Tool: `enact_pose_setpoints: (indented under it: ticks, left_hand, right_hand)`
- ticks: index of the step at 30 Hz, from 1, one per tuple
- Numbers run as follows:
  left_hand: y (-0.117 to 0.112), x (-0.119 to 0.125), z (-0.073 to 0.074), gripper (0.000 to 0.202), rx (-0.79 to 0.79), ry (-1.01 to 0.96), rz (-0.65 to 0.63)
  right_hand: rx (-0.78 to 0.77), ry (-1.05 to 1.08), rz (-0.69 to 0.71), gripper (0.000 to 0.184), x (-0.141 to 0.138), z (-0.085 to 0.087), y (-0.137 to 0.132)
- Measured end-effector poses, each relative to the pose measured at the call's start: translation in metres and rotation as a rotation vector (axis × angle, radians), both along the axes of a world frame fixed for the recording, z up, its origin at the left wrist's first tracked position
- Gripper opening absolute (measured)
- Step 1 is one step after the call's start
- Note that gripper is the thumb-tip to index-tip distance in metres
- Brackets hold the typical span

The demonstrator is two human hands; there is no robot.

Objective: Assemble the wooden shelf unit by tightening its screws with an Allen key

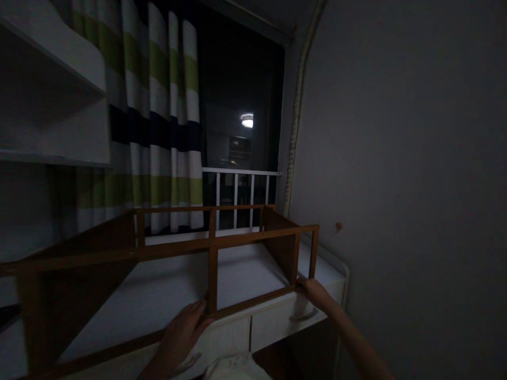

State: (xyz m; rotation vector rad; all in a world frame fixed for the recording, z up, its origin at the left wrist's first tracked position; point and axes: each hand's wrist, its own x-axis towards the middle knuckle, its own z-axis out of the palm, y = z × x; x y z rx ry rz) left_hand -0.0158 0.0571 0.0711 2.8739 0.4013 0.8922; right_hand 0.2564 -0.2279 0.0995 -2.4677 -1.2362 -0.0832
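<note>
A brown wooden shelf frame [214,240] with open compartments stands on a white desk [166,290] in a dim room. My left hand [184,332] rests on the frame's lower front rail, just left of the middle upright post. At the frame's lower right corner, my right hand [315,291] grips the bottom of the right end post. Both arms reach up from the bottom edge of the view.
A striped green, white and dark curtain [158,116] hangs behind the desk beside a dark window with a white railing [241,190]. A white wall shelf [55,89] juts out at upper left. A grey wall [396,158] stands close on the right. Desk drawers [273,322] face me.
</note>
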Motion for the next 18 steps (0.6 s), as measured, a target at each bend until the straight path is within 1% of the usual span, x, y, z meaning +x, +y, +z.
enact_pose_setpoints:
  ticks: [3,7,14,18]
  left_hand:
    - [0.002,0.0,-0.002,0.04,0.005,0.009,0.029]
    - [0.001,-0.002,0.0,0.038,-0.032,0.005,0.013]
    - [-0.007,-0.007,0.018,0.033,-0.115,0.021,-0.017]
    - [-0.006,-0.007,0.024,0.034,-0.149,0.058,-0.025]
  right_hand:
    - [-0.039,0.001,0.0,0.023,0.001,0.0,0.0]
    - [-0.089,-0.014,0.013,0.024,0.002,0.001,-0.001]
    - [-0.155,-0.026,0.067,0.027,0.009,0.01,-0.001]
    - [-0.176,-0.036,0.073,0.03,0.01,0.017,-0.001]
